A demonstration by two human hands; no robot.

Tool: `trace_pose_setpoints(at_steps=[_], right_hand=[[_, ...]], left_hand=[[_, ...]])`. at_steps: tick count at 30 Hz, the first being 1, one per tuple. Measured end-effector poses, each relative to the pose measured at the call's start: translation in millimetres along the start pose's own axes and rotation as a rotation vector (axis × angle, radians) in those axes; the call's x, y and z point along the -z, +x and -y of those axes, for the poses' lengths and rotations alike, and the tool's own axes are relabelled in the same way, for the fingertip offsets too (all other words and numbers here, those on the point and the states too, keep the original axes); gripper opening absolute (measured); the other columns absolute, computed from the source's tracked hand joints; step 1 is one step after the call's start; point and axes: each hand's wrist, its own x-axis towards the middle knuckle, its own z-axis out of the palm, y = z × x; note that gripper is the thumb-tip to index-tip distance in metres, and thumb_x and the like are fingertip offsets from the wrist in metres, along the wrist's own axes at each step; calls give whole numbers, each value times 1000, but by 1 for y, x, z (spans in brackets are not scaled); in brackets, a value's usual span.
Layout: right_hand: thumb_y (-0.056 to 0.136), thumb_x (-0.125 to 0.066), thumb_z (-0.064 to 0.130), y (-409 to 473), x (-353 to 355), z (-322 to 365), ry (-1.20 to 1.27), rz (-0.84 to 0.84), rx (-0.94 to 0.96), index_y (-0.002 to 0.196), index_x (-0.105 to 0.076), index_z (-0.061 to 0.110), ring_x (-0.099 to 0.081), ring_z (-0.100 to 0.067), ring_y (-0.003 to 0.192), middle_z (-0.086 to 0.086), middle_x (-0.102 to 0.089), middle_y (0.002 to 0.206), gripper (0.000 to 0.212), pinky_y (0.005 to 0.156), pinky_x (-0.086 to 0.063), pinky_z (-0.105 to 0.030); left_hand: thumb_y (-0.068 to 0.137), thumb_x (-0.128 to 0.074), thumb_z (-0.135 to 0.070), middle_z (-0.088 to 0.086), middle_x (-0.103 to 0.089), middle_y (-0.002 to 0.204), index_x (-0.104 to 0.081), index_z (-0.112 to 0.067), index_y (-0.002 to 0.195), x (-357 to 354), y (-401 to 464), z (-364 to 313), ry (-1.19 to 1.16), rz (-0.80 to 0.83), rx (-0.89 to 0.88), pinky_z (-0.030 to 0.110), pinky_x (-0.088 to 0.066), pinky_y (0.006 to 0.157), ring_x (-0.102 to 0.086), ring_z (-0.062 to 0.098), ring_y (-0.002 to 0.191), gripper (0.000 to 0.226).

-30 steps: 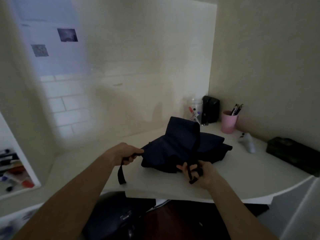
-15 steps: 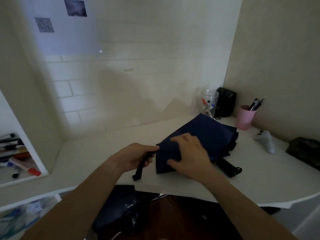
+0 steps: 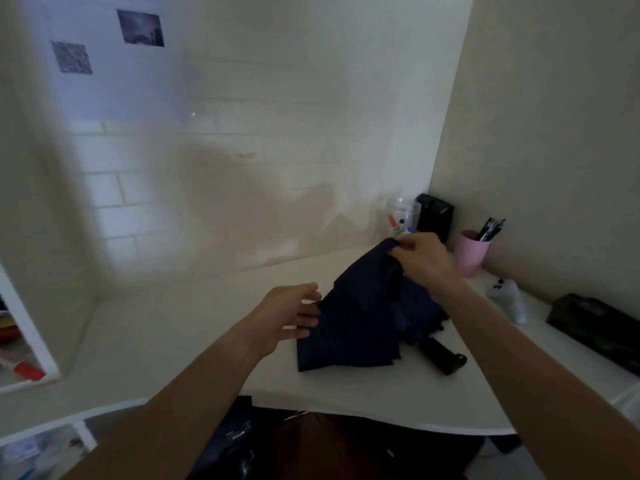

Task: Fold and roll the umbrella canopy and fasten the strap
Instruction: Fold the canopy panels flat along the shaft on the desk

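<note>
Two hands on the navy umbrella canopy (image 3: pixel 360 327), which lies on the white worktop (image 3: pixel 194 327): left hand (image 3: pixel 291 315) has a loose grip, fingers straight and apart, tips touching the canopy's left edge; right hand (image 3: pixel 420 256) has its grip pinched on the canopy's far corner, lifting it. Black handle (image 3: pixel 443 356) pokes out at the near right. Behind: clear jar (image 3: pixel 401 220) with markers, pink cup (image 3: pixel 471 252) holding pens.
</note>
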Motion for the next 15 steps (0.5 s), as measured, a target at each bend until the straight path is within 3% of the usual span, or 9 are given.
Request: trace_pose_setpoints(at_steps=[3, 5, 9, 11, 13, 15], right_hand=[[96, -62, 16, 17, 26, -35, 235, 26, -262, 88, -71, 4, -60, -13, 63, -11, -70, 84, 17, 44, -46, -14], [99, -58, 24, 19, 29, -57, 202, 79, -347, 82, -67, 13, -55, -11, 61, -4, -63, 76, 21, 41, -41, -15], [102, -50, 28, 23, 15, -89, 246, 172, -468, 97, -65, 12, -54, -18, 66, -10, -62, 87, 22, 55, -38, -25], [105, -44, 23, 27, 5, -94, 256, 183, -523, 94, -59, 9, -50, -21, 65, -13, -58, 87, 23, 58, -38, -29], [106, -39, 21, 36, -6, -99, 290, 204, -562, 89, -59, 10, -55, -25, 75, -12, -60, 90, 28, 70, -44, -37], [105, -41, 26, 45, -17, -102, 349, 205, -642, 106, -62, 5, -62, -30, 94, -16, -65, 106, 30, 79, -49, -42]], left_hand=[[94, -64, -45, 8, -71, 106, -64, -12, 115, -25, 10, 5, 206, 19, 72, 40, -58, 88, -69, 23, 89, 39], [92, -63, -52, 11, -71, 108, -55, -13, 128, -41, 19, 10, 290, 104, 134, 35, -60, 80, -73, 23, 90, 53], [84, -72, -55, 15, -76, 104, -46, -15, 139, -73, 36, 20, 379, 269, 203, 33, -63, 78, -78, 25, 87, 73], [76, -82, -52, 15, -77, 103, -43, -11, 145, -90, 46, 25, 349, 320, 209, 33, -63, 77, -79, 23, 84, 89], [68, -89, -47, 14, -74, 107, -34, -11, 150, -110, 57, 28, 266, 319, 211, 35, -64, 78, -79, 22, 84, 105], [67, -92, -41, 8, -70, 109, -20, -16, 154, -130, 64, 30, 160, 239, 208, 34, -64, 78, -78, 21, 87, 117]])
